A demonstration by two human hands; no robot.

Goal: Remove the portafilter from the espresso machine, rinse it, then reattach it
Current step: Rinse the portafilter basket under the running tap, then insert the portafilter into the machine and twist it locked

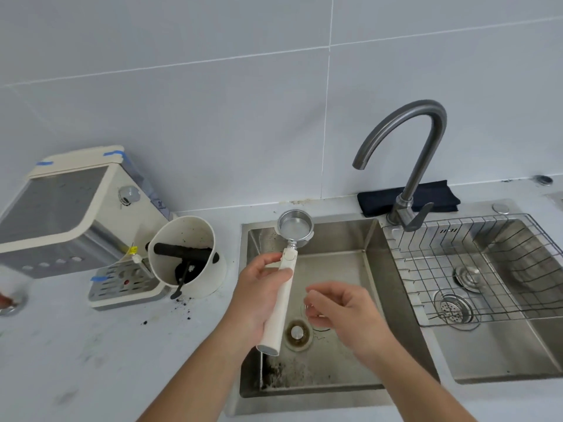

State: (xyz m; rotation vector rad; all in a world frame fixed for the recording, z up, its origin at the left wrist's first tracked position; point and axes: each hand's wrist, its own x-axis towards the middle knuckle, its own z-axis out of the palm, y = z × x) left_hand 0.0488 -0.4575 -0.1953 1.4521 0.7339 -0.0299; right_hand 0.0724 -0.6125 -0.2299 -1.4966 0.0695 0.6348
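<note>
Left hand (pixel 259 296) has its grip closed round the white handle of the portafilter (pixel 286 269), held over the left sink (pixel 335 388) with the empty metal basket upward. Right hand (pixel 344 312) hovers beside it, fingers loosely curled, holding nothing. Espresso machine (pixel 70 214) stands on the bench (pixel 106 360), left.

Left sink basin (pixel 344 239) open; faucet (pixel 408 141) arches behind; wire rack (pixel 475 269) seemingly fills right basin.
</note>
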